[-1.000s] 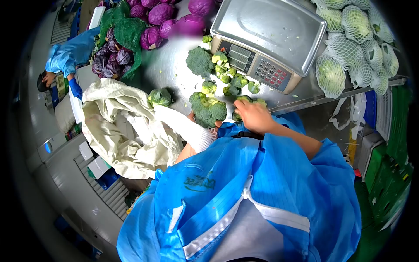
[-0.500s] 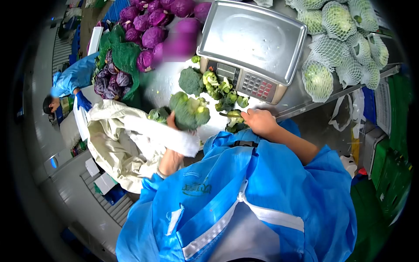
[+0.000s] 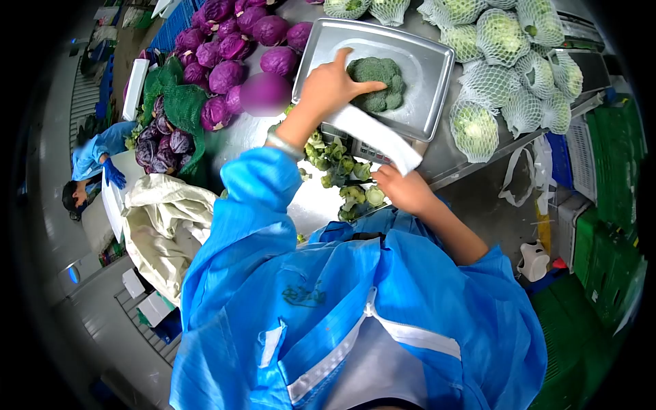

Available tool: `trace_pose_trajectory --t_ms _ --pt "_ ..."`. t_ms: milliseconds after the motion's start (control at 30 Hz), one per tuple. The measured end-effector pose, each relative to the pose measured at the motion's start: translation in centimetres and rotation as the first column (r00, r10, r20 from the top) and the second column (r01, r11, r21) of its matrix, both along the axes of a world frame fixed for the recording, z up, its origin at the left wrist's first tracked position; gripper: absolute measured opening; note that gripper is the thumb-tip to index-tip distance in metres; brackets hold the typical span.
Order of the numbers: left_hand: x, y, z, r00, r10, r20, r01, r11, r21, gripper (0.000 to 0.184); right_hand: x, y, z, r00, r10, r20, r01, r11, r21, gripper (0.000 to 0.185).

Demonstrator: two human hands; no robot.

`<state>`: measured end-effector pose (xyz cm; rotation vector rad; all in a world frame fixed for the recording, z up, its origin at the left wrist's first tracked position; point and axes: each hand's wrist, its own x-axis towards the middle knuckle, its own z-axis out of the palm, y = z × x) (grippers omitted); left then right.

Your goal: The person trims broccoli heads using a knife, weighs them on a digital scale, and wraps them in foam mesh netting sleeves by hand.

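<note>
Broccoli (image 3: 380, 83) clears tray rim (image 3: 441, 94); fingers (image 3: 367, 87) perhaps touching.

Scale (image 3: 420, 75), purple cabbages (image 3: 225, 77) on metal table (image 3: 239, 141)

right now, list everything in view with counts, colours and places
scale: one, silver-beige, on table
table: one, silver, under scale
broccoli head: one, green, on scale
trimmings: several, green, before scale
cabbages: many, purple, upper left
netting: one, green, left
netted vegetables: many, pale green, right and top
sack: one, cream, left
cloth strip: one, white, across scale front
crates: several, green, far right
plastic bag: one, white, right
co-worker: one, blue clothing, far left
left hand: one, blue-sleeved, at broccoli head
right hand: one, blue-sleeved, beside trimmings
</note>
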<state>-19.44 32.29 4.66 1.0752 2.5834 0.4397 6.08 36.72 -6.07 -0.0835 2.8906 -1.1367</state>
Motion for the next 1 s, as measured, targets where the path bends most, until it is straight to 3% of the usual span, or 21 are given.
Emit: trace_pose_trajectory --t_ms 67,100,167,233,267,300,367,433,500,533,567,633,667,700,733,767,800,833,900,933,1000 --pt "0.0 -2.3 1.5 0.993 0.029 0.118 -0.066 0.944 0.323 0.067 -0.4 1.5 2.6 0.982 -0.185 0.041 0.189 0.936 -0.297 0.033" --pt "-0.2 -3.4 1.1 0.931 -0.057 0.361 -0.196 0.756 0.624 0.044 -1.0 2.2 4.8 0.962 -0.256 0.096 0.269 0.828 -0.493 0.037" --pt "2.7 -5.9 4.8 0.662 -0.129 0.738 -0.568 0.556 0.607 0.039 -3.1 1.5 7.8 0.906 -0.410 0.107 0.339 0.551 -0.763 0.045" --pt "7.1 -6.5 6.1 0.780 -0.117 0.615 -0.455 0.569 0.685 0.034 -5.7 -0.7 10.2 0.931 -0.364 0.029 0.128 0.251 -0.960 0.054" --pt "8.5 -6.8 6.1 0.706 -0.079 0.704 -0.566 0.535 0.628 0.032 -6.9 -2.1 10.5 0.949 -0.306 0.072 0.138 0.200 -0.970 0.051" --pt "8.5 -7.7 4.9 0.915 -0.060 0.399 -0.301 0.557 0.774 0.031 -7.6 -3.0 10.6 0.963 -0.245 0.113 0.152 0.149 -0.977 0.050" --pt "8.8 -9.8 5.1 0.849 0.089 0.520 -0.508 0.408 0.759 0.029 -7.8 -3.0 11.7 0.966 -0.109 0.234 0.257 0.486 -0.835 0.043" --pt "6.6 -14.3 4.0 0.657 -0.004 0.754 -0.709 0.336 0.620 0.025 -7.1 -3.9 10.5 0.980 -0.071 -0.185 -0.077 0.726 -0.684 0.034" --pt "7.1 -16.7 5.2 0.317 -0.087 0.944 -0.776 0.549 0.311 0.023 -5.8 -4.1 11.1 0.993 0.053 -0.108 -0.120 0.414 -0.902 0.025" --pt "7.5 -17.7 4.5 0.209 0.063 0.976 -0.681 0.726 0.099 0.026 -5.0 -3.2 11.3 0.960 0.209 0.188 0.146 0.202 -0.968 0.021" --pt "7.9 -18.8 3.1 0.129 0.231 0.964 -0.534 0.836 -0.129 0.028 -4.8 -2.7 10.8 0.954 0.222 0.201 0.221 -0.071 -0.973 0.026" --pt "10.7 -22.3 0.4 0.135 -0.162 0.977 -0.648 0.732 0.211 0.033 -4.9 -1.8 8.8 0.941 0.256 0.221 0.332 -0.572 -0.750 0.036" --pt "10.3 -22.6 -1.4 0.069 -0.262 0.963 -0.619 0.745 0.247 0.034 -4.5 -1.3 6.5 0.930 0.269 0.250 0.365 -0.597 -0.715 0.048" --pt "9.6 -21.1 -1.3 0.012 -0.375 0.927 -0.681 0.675 0.282 0.035 -3.9 -0.6 6.1 0.994 0.041 0.100 0.106 -0.188 -0.976 0.048" --pt "8.9 -19.7 -1.3 -0.044 -0.488 0.872 -0.738 0.604 0.301 0.036 -3.1 0.1 5.9 0.985 -0.082 -0.152 -0.119 0.316 -0.941 0.047" --pt "8.4 -17.0 0.0 -0.058 -0.614 0.787 -0.857 0.436 0.276 0.037 -3.0 0.0 6.1 0.996 0.078 0.039 0.040 -0.010 -0.999 0.051" --pt "8.1 -16.0 -0.3 -0.120 -0.573 0.811 -0.907 0.395 0.144 0.039 -2.9 0.0 6.3 0.941 0.249 0.231 0.319 -0.415 -0.852 0.055" --pt "7.7 -14.7 -0.3 -0.207 -0.582 0.787 -0.917 0.396 0.051 0.035 -2.8 -0.1 6.5 0.835 0.388 0.390 0.549 -0.635 -0.544 0.060" --pt "7.2 -11.1 0.6 -0.108 -0.579 0.808 -0.893 0.414 0.178 0.034 -4.9 1.9 6.8 0.874 0.089 0.477 0.447 0.236 -0.863 0.066" --pt "6.7 -9.4 0.8 0.099 -0.410 0.907 -0.821 0.481 0.307 0.032 -6.0 3.2 7.0 0.918 -0.131 0.375 0.388 0.490 -0.780 0.057" --pt "4.5 -6.7 -1.3 0.617 -0.010 0.787 -0.591 0.654 0.471 0.036 -8.0 6.8 6.5 0.848 -0.483 0.220 0.515 0.650 -0.559 0.037"
